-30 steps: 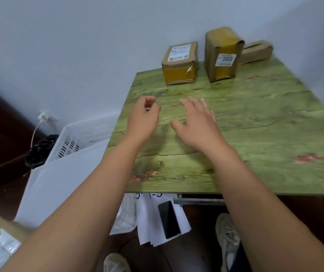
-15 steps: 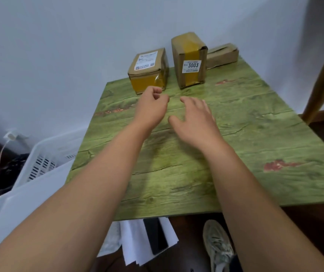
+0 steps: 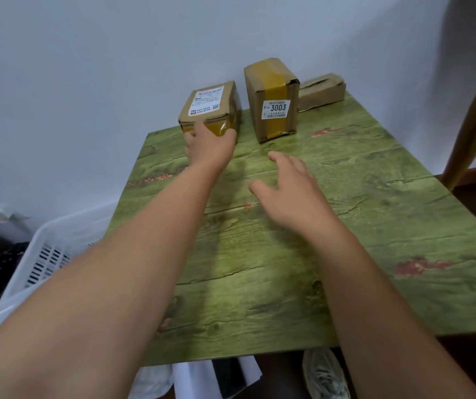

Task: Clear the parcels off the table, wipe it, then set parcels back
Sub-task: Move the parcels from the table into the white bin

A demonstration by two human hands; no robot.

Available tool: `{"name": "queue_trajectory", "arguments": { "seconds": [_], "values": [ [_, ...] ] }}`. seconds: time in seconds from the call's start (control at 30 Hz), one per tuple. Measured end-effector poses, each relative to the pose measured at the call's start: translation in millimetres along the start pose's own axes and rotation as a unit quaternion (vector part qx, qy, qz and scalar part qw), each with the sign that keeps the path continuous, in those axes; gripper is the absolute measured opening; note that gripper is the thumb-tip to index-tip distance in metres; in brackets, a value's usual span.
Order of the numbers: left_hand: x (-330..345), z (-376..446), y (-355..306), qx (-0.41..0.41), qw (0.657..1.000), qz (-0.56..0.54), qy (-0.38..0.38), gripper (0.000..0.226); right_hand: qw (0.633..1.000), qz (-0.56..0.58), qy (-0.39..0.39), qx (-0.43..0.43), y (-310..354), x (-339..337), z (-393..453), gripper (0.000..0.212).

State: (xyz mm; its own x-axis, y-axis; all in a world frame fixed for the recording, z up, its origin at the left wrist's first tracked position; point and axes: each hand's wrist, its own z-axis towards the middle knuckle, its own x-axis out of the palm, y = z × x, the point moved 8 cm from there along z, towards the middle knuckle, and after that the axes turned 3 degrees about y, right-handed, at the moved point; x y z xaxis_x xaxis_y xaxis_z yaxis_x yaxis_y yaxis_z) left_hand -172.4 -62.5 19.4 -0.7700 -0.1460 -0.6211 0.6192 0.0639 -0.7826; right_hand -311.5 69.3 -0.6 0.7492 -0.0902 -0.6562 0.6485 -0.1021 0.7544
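Three brown cardboard parcels stand at the far edge of the green wood-grain table [image 3: 375, 226]. The low left parcel [image 3: 210, 103] carries a white shipping label on top. My left hand [image 3: 209, 145] has reached its near face, with fingers and thumb wrapped round the front corners. The tall middle parcel [image 3: 271, 96] has yellow tape and a label reading 3003. A flat third parcel [image 3: 321, 90] lies behind it to the right. My right hand [image 3: 288, 191] hovers over the table with fingers spread, holding nothing, a short way before the tall parcel.
A white plastic basket [image 3: 43, 254] sits on the floor left of the table. White papers and a dark phone [image 3: 225, 378] lie under the near edge, beside a shoe [image 3: 326, 375]. A wooden post [image 3: 473, 116] leans at the right. A wall closes off the back.
My left hand moved forward from mid-table and took hold of the left parcel's near face. My right hand also advanced slightly toward the tall parcel. The view shifted closer to the table.
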Motion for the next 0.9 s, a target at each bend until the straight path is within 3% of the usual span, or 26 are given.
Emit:
{"name": "queue_trajectory", "arguments": {
  "seconds": [0.3, 0.47, 0.9],
  "values": [
    [-2, 54, 9, -0.029, 0.995, 0.094, -0.024, 0.098, 0.996, -0.074, 0.055, -0.010, 7, 19, -4, 0.072],
    [10, 72, 9, 0.006, 0.993, 0.121, -0.017, 0.116, 0.994, -0.080, 0.068, -0.014, 12, 26, -5, 0.070],
    [20, 93, 13, -0.003, 0.993, 0.108, -0.053, 0.076, 0.996, -0.049, 0.076, -0.012, 15, 30, -3, 0.067]
  ]
}}
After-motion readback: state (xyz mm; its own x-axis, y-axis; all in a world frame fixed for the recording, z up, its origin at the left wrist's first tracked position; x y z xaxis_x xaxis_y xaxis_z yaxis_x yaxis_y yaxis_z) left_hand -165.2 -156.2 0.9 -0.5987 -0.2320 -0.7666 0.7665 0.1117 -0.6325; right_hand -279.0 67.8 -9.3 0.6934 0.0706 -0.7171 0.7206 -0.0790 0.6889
